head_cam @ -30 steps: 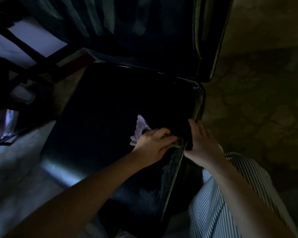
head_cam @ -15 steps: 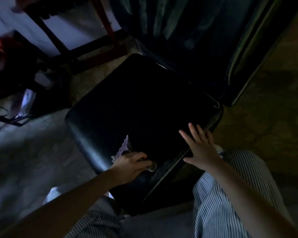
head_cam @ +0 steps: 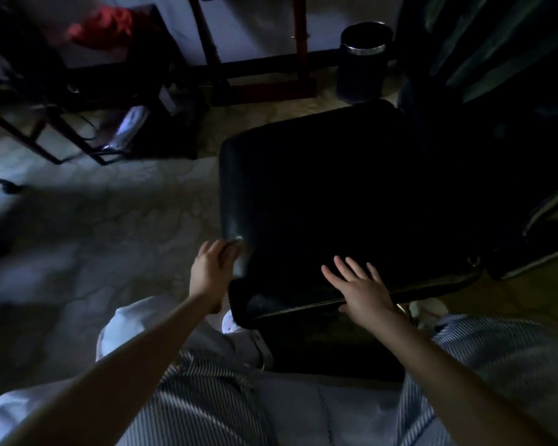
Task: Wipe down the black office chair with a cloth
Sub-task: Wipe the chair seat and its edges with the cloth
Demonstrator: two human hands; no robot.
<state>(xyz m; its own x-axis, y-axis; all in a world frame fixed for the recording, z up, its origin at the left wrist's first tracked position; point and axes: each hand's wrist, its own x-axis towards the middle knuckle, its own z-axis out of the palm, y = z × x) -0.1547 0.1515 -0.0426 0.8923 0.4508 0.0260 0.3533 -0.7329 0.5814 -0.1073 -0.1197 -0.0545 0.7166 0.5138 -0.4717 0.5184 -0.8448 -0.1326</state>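
The left hand [head_cam: 211, 272] is at the left near corner of the chair seat [head_cam: 319, 194], with a scrap of cloth [head_cam: 236, 240] at its fingertips against the edge. To its right, the right hand [head_cam: 364, 291] lies flat on the seat's near edge. The backrest [head_cam: 496, 123] rises beyond and right of that hand. A bin [head_cam: 363, 62] stands on the floor [head_cam: 126, 220] far ahead, behind the seat.

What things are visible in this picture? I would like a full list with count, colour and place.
chair seat: one, black, centre
chair back: one, dark, upper right
bin: one, dark with shiny rim, top, beyond seat
red item: one, blurred, top left
cloth: one, pale, mostly hidden in left hand
trousers: one pair, striped, bottom
left hand: one, holds cloth at seat's left edge
right hand: one, flat on seat near front edge
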